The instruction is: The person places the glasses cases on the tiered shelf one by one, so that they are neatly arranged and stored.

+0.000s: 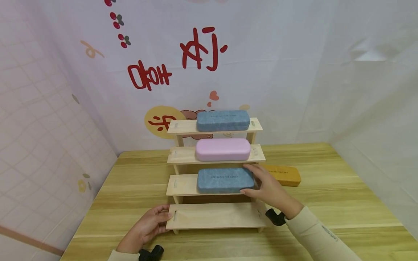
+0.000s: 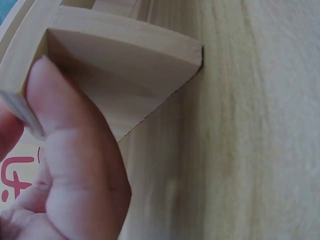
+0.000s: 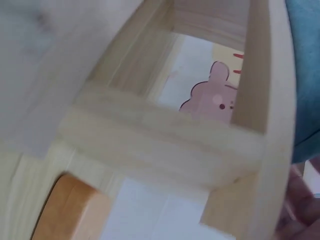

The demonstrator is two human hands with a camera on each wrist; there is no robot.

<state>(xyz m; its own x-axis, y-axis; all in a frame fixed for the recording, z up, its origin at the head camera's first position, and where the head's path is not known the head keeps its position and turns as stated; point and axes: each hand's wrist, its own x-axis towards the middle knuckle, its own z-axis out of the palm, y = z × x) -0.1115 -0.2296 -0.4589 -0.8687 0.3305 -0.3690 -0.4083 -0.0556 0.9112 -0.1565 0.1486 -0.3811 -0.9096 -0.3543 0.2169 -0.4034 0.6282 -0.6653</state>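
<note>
A stepped wooden rack (image 1: 183,185) stands mid-table. Its top step bears a blue glasses case (image 1: 223,120), the second a pink case (image 1: 223,149), the third another blue case (image 1: 225,180). My right hand (image 1: 249,179) grips that lower blue case by its right end, fingers on top and thumb under the front edge. The bottom step (image 1: 215,215) is bare; my left hand (image 1: 164,217) holds its left end. In the left wrist view my thumb (image 2: 65,150) presses on the rack's wood (image 2: 130,55). The right wrist view shows the rack's frame (image 3: 165,140) and a strip of blue case (image 3: 305,75).
An orange case (image 1: 284,175) lies on the wooden table (image 1: 343,203) right of the rack, also visible as the orange case (image 3: 65,210) beside the frame. White printed backdrop sheets close in the table at the back and on both sides.
</note>
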